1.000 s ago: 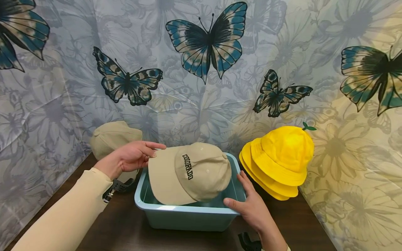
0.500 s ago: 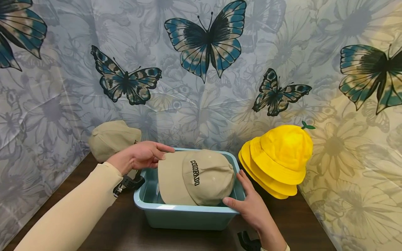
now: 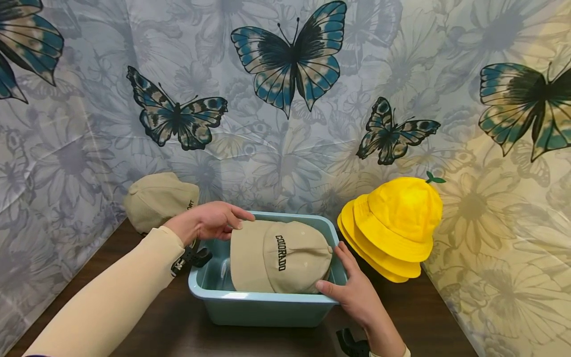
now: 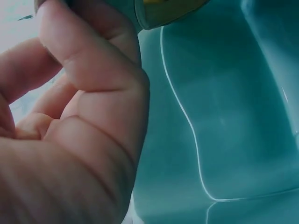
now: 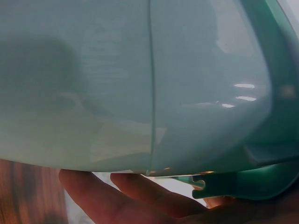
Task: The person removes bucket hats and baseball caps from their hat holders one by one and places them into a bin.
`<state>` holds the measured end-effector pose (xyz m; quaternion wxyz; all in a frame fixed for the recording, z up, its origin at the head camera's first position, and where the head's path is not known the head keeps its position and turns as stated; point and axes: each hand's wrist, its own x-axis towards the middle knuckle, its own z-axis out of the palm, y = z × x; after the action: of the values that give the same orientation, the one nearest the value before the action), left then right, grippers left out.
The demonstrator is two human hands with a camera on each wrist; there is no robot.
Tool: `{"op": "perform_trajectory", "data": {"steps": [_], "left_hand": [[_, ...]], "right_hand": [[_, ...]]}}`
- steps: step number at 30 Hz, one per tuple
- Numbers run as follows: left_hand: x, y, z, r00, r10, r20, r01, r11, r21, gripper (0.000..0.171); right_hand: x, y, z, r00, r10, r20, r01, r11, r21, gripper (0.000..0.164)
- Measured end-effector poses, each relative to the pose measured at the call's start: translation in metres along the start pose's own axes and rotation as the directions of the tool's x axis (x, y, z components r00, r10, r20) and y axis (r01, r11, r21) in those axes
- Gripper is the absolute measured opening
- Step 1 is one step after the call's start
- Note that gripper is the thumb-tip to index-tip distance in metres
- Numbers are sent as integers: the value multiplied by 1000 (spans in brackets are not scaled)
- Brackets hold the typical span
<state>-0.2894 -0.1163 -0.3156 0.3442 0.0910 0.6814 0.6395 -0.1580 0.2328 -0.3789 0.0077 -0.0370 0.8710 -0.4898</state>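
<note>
A beige baseball cap with "COLORADO" lettering lies in the light blue plastic tub, brim to the left and crown to the right. My left hand pinches the brim at its far left corner, above the tub's left end. In the left wrist view the fingers of the left hand meet the dark brim edge at the top, with the tub's inside beyond. My right hand grips the tub's right end, thumb over the rim. Its fingers lie against the outside in the right wrist view.
Another beige cap stands at the back left, partly behind the left arm. Several stacked yellow bucket hats, the top one with a green sprout, stand right of the tub on the dark wooden table. A butterfly-print cloth hangs behind.
My left hand has moved right with the cap, which has sunk lower into the tub and shows more of the tub's left inside. The right hand and tub have hardly moved.
</note>
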Motion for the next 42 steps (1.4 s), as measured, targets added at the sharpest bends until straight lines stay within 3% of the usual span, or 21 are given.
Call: {"op": "perform_trajectory", "data": {"steps": [8, 18, 31, 35, 42], "left_hand": [[8, 0, 3, 999, -43, 4, 42, 997, 65, 47], [19, 0, 11, 995, -100, -16, 101, 975, 196, 46], [27, -7, 14, 987, -144, -76, 157, 963, 218, 44], [26, -5, 14, 982, -147, -121, 177, 941, 288, 45], [16, 6, 16, 963, -169, -208, 243, 880, 409, 56]], "right_hand": [[-1, -1, 0, 1000, 13, -6, -13, 1000, -8, 98], [-1, -2, 0, 1000, 15, -9, -15, 1000, -12, 99], [-1, 0, 1, 1000, 18, -8, -18, 1000, -13, 99], [-1, 0, 1, 1000, 22, -7, -23, 1000, -20, 99], [0, -1, 0, 1000, 23, -1, -23, 1000, -10, 99]]}}
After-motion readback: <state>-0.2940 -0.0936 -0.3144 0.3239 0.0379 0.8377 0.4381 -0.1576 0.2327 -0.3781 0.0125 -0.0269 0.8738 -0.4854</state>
